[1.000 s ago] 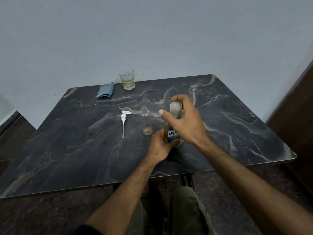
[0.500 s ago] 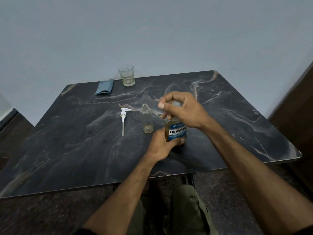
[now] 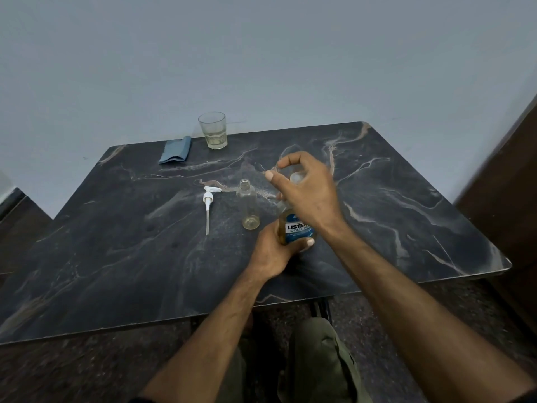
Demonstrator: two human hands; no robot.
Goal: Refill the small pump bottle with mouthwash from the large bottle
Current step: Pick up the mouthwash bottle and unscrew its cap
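While the left hand (image 3: 271,251) grips the large bottle (image 3: 293,228), the right hand (image 3: 308,190) curls over its cap (image 3: 297,178), hiding it.

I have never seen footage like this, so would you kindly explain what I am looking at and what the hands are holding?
There is no machine here: a person wears a camera on the head, looking down at their own two bare hands over a dark marble-patterned table. The left hand grips the large mouthwash bottle low on its body. The right hand is curled around its cap, apparently to unscrew it. Beside it stands the small clear bottle, open and nearly empty; its white pump lies to the left. At the far edge sit a glass and a folded blue cloth.
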